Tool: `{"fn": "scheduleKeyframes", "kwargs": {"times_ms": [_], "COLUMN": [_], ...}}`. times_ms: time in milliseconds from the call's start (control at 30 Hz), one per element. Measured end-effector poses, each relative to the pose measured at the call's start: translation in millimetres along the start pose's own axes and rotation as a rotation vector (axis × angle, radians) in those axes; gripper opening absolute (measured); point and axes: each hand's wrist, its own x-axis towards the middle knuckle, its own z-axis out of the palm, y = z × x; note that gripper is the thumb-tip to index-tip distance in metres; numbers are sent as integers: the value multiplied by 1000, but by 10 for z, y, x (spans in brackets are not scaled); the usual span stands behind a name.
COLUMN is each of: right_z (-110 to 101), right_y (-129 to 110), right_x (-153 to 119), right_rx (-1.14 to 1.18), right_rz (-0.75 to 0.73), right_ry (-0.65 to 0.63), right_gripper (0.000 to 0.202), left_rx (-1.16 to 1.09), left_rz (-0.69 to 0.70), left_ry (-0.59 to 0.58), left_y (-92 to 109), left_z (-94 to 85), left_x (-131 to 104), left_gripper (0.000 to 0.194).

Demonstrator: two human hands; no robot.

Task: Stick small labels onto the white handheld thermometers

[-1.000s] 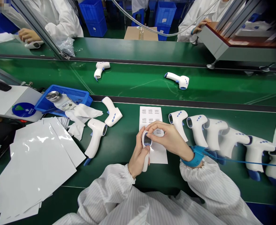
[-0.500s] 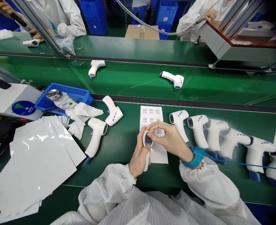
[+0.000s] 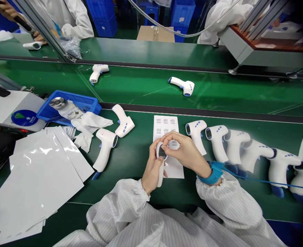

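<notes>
My left hand (image 3: pixel 151 172) is wrapped round the handle of a white infrared thermometer (image 3: pixel 160 175), its small screen facing up. My right hand (image 3: pixel 186 151), with a blue wrist strap (image 3: pixel 213 172), bends over the thermometer's head. Its thumb and forefinger are pinched at the edge of the screen; whatever is between them is too small or hidden to make out. Beneath both hands lies a white sheet of printed labels (image 3: pixel 176 168), partly covered. To the left rest two more thermometers (image 3: pixel 104 149), and several others (image 3: pixel 217 140) stretch in a row to the right.
A blue tray (image 3: pixel 94 105) with a bottle (image 3: pixel 69 109) and crumpled tissues (image 3: pixel 89 125) sits at left, behind a stack of glossy white sheets (image 3: pixel 43 178). Two thermometers lie on the green conveyor belt (image 3: pixel 136 85). Co-workers in white sleeves (image 3: pixel 80 20) sit across. A blue cord (image 3: pixel 257 179) trails from my wrist.
The two thermometers on the belt have shifted left. My hands stay almost where they were, with the held thermometer turned slightly. At far right, the co-worker's arm has moved.
</notes>
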Motion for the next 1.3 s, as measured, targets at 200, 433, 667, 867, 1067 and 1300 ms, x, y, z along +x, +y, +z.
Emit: {"fn": "scheduleKeyframes", "kwargs": {"times_ms": [200,433,667,867,1067,1300], "right_z": [-59,-51,8,30,0,69], "right_y": [33,-61,-261,-285,-170,-253], "right_x": [-60,-193,-249,-269,-174,-103], "right_rx": [208,231,96,199,260,98], "right_rz": [141,100,17,213,168,-105], "right_ry": [25,147,163,14,169,194], "right_gripper": [11,11,13,21,28,7], "left_rx": [-21,114,297,176,-49,96], "left_rz": [-52,117,214,139,-63,100], "left_ry": [89,150,205,165,23,30], "left_y": [134,296,284,275,394,403], "left_z": [47,82,92,57,40,105], "left_x": [43,-77,-111,-96,-94,-177], "left_gripper": [34,29,32,35,53,69]}}
